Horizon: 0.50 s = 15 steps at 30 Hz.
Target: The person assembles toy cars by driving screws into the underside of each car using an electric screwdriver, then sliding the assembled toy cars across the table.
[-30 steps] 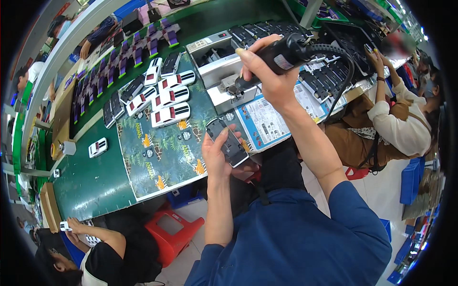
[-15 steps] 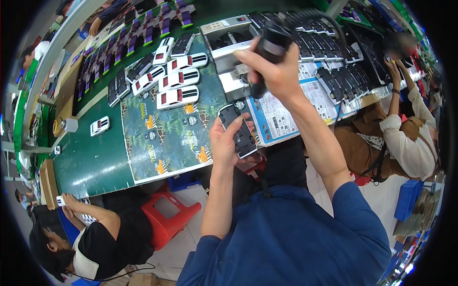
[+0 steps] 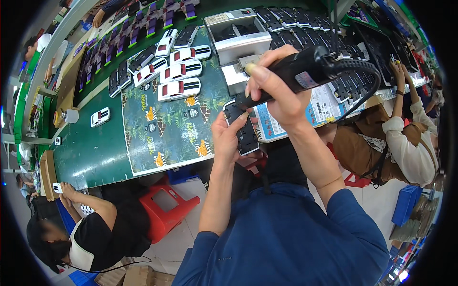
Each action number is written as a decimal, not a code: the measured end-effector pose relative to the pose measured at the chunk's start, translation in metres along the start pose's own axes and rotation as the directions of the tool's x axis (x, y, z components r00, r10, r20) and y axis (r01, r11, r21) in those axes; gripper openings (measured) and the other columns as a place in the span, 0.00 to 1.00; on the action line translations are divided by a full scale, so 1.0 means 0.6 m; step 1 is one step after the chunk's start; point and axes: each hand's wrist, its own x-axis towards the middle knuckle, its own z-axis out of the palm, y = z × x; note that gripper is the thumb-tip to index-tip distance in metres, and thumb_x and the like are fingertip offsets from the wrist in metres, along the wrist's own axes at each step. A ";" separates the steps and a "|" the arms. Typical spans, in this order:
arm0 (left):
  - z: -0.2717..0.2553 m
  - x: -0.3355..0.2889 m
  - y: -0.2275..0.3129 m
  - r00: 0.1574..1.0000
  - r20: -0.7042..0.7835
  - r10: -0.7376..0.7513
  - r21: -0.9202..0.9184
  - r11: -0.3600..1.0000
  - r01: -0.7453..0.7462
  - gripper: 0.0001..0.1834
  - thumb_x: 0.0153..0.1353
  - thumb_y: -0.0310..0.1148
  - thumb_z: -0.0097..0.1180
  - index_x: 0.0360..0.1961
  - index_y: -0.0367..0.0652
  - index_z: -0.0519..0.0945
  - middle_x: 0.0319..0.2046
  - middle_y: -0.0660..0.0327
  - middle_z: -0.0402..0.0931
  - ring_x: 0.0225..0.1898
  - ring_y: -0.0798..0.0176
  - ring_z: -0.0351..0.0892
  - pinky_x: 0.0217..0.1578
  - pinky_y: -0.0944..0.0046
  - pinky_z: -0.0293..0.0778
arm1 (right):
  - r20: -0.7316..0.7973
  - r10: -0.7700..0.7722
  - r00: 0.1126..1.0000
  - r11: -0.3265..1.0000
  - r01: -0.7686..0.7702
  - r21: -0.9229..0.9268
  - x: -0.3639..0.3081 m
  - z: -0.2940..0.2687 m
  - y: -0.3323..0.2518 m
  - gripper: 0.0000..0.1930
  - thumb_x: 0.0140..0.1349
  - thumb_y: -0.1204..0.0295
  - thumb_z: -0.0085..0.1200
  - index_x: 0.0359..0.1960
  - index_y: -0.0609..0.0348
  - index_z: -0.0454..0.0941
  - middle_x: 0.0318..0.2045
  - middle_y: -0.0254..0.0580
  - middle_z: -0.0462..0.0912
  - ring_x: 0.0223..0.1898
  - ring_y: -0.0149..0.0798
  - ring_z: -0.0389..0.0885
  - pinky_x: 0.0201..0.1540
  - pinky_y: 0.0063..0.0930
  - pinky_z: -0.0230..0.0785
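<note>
The left hand [image 3: 224, 138] curls around 1 upturned toy car [image 3: 248, 138], thumb pressed on its dark base, just off the bench's front edge. Right of it, the right hand [image 3: 288, 97] wraps firmly around 1 black power driver [image 3: 298, 71], whose nose is at the base's far end; I cannot tell whether the bit touches. To drive well here, I'd keep the car braced, tilt the driver square to the base, seat the bit before pressing, and keep the thumb clear.

Counting left to right: 1 white car [image 3: 100, 117] sits apart on the green bench [image 3: 86, 152]; 5 white cars [image 3: 179, 89] and at least 3 dark-bottomed cars [image 3: 142, 58] cluster around the patterned mat [image 3: 176, 128]; 1 silver fixture [image 3: 238, 35] stands beyond; the dark bases [image 3: 305, 40] rightward overlap too much to count.
</note>
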 end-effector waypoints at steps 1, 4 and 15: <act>0.000 -0.001 0.000 1.000 0.003 0.005 0.001 1.000 -0.005 0.12 0.62 0.23 0.59 0.48 0.36 0.77 0.40 0.56 0.83 0.35 0.64 0.86 0.33 0.65 0.85 | -0.019 -0.005 1.000 1.000 0.005 0.018 -0.003 0.004 0.008 0.06 0.60 0.79 0.57 0.33 0.65 0.72 0.21 0.41 0.75 0.17 0.30 0.74 0.24 0.27 0.73; -0.004 0.000 0.003 1.000 0.015 -0.013 0.005 1.000 0.013 0.13 0.61 0.23 0.59 0.48 0.36 0.77 0.39 0.56 0.83 0.35 0.65 0.85 0.33 0.66 0.84 | -0.059 -0.015 0.998 0.995 0.021 0.097 -0.006 0.014 0.024 0.10 0.54 0.77 0.66 0.31 0.62 0.75 0.16 0.33 0.76 0.15 0.24 0.74 0.18 0.18 0.66; -0.001 -0.001 0.012 0.999 0.003 -0.041 -0.019 0.999 0.041 0.14 0.59 0.20 0.60 0.47 0.35 0.77 0.37 0.57 0.82 0.33 0.66 0.85 0.33 0.65 0.84 | 0.121 0.026 0.992 0.999 -0.030 0.035 -0.001 0.012 0.028 0.10 0.53 0.76 0.67 0.24 0.61 0.74 0.18 0.31 0.73 0.19 0.22 0.69 0.22 0.20 0.59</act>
